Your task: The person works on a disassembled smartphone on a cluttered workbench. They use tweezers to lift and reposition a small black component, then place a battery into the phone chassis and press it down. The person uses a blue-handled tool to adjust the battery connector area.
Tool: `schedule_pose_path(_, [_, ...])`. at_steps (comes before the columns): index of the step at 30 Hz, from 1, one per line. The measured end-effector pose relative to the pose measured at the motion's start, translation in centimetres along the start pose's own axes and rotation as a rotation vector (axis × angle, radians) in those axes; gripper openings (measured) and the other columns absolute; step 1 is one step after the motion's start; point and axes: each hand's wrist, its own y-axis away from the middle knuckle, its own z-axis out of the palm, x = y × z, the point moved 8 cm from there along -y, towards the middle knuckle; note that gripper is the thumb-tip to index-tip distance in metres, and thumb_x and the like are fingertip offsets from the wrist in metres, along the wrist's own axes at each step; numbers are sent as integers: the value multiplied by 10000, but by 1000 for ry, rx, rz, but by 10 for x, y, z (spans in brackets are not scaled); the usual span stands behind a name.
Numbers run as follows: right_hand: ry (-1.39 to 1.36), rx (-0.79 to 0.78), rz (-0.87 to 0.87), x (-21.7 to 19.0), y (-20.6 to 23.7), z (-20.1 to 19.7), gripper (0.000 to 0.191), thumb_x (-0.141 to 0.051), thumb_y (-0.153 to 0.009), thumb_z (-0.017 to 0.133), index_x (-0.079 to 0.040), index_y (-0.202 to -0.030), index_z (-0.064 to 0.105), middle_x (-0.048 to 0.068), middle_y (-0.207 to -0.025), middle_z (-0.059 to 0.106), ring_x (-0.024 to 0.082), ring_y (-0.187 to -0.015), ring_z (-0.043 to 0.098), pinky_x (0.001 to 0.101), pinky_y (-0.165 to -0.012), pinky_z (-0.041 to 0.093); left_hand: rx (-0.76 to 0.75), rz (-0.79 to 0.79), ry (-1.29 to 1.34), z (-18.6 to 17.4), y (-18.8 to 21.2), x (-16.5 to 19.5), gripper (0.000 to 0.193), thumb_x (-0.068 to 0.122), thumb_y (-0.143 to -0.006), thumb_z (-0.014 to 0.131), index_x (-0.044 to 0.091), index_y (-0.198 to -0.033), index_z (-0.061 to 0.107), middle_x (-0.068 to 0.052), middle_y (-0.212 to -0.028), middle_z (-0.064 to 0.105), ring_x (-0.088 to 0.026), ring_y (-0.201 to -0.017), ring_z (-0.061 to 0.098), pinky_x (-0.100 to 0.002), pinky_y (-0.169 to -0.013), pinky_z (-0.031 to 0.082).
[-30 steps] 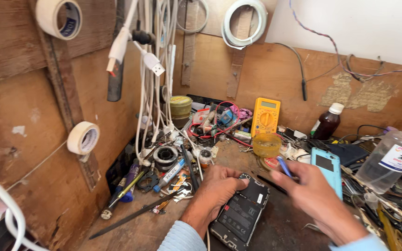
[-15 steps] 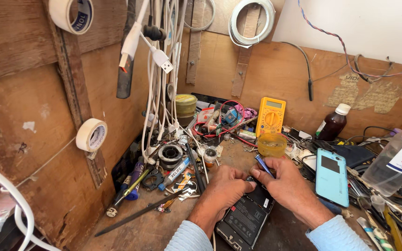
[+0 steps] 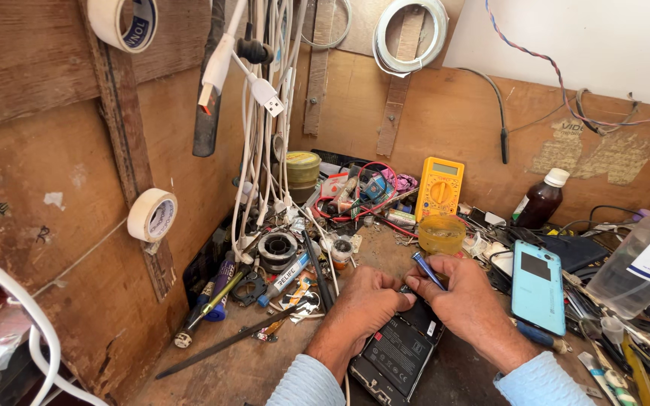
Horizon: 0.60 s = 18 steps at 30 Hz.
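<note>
At the left edge of the worktop [image 3: 212, 368], rolls of white tape [image 3: 152, 214] hang on the wooden wall and white cables [image 3: 261, 113] dangle over a heap of small tools. Near the front edge, my left hand [image 3: 362, 304] curls closed on the top end of the opened phone [image 3: 400, 349], which lies back-up with its black battery showing. My right hand [image 3: 468, 304] touches the left one and pinches a blue screwdriver [image 3: 428, 271] over the phone's top edge. Behind them stand a yellow plastic cup [image 3: 441, 233] and a yellow multimeter [image 3: 439, 186]. Just right lies a light-blue phone [image 3: 538, 286], then a clear bottle [image 3: 641, 259] near the right edge.
</note>
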Motion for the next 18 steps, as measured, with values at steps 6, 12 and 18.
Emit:
schedule_pose_path(6, [-208, -46, 159, 8, 9, -1, 183, -139, -879, 748, 4, -963, 825, 59, -778, 776, 98, -677, 610, 293, -629, 496, -10, -35, 39, 1, 3, 2, 65, 26, -805, 738, -38, -798, 725, -40, -665, 665, -98, -551, 586, -270, -480, 450])
schedule_pose_path(12, [-286, -50, 207, 2, 12, -3, 197, -158, -869, 753, -1, -966, 822, 29, -770, 764, 79, -666, 601, 276, -602, 486, -10, -74, 36, 2, 10, 10, 97, 30, -810, 733, -52, -858, 748, -59, -692, 697, -107, -553, 612, -270, -486, 473])
schedule_pose_path(18, [-218, -66, 212, 0, 9, -1, 210, -186, -872, 769, 16, -911, 811, 36, -712, 723, 91, -618, 579, 280, -566, 478, -8, -82, 23, 2, 9, 8, 100, 30, -814, 726, -52, -866, 752, -68, -689, 697, -109, -543, 612, -272, -477, 471])
